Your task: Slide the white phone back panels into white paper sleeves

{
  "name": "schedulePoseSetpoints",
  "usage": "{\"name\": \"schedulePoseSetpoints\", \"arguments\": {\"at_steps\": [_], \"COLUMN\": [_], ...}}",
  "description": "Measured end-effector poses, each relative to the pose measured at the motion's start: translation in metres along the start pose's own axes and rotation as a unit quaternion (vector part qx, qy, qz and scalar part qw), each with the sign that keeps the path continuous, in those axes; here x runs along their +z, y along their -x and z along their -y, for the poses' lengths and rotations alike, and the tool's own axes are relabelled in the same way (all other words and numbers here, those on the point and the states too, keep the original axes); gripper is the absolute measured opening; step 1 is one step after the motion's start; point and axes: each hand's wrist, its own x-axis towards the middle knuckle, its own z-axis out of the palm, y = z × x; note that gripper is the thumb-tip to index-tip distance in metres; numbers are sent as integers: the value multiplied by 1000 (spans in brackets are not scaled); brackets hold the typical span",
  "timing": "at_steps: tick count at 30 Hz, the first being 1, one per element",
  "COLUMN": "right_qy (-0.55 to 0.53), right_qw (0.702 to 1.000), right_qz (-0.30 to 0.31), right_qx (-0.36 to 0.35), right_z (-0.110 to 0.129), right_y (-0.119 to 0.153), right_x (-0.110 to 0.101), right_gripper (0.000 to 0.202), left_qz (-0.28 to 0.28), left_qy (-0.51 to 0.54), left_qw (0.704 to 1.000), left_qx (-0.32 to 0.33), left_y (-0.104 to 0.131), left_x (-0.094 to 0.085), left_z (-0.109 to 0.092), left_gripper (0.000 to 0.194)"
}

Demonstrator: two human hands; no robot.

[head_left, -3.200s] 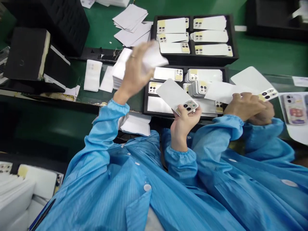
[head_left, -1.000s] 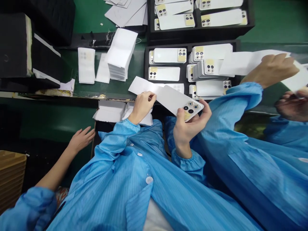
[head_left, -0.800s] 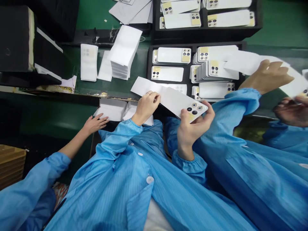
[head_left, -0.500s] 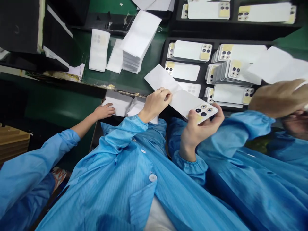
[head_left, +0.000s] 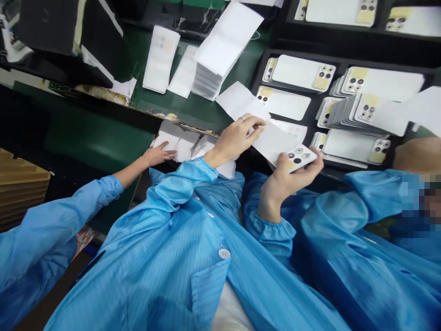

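Note:
My right hand (head_left: 287, 177) grips the camera end of a white phone back cover (head_left: 270, 142), thumb on top and fingers beneath. Four-ring camera openings show at that end. My left hand (head_left: 237, 138), wearing a ring, has thumb and fingers pinched together over the cover's other end. A white paper sheet (head_left: 237, 99) sticks out beyond these fingertips, and they appear to hold it; the exact contact is hidden. Just behind lies another pale sheet (head_left: 292, 131) with faint camera circles.
A black tray (head_left: 317, 59) holds stacked phone back covers (head_left: 303, 71). White paper stacks (head_left: 227, 46) stand on the green table (head_left: 144, 103). At left a co-worker's hand (head_left: 160, 154) rests on white packets (head_left: 182, 142); at right another co-worker's sleeve (head_left: 372, 193) reaches in.
The view has shifted, so the table things appear farther right. My left hand's fingers have spread slightly over the cover, which my right hand keeps holding.

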Motion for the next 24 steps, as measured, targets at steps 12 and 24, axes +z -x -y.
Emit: {"name": "schedulePoseSetpoints", "arguments": {"at_steps": [12,24], "right_qy": [-119,-102], "right_qw": [990,990], "right_qz": [25,42], "right_qx": [73,89], "right_z": [-54,-46], "right_y": [-25,-43], "right_x": [17,30], "right_gripper": [76,79], "left_qz": [77,47], "left_qy": [-55,-82], "left_qw": [989,983], "left_qx": [114,158], "left_y": [-44,-55], "left_x": [-27,-28], "left_z": [60,60], "left_gripper": [75,55]}}
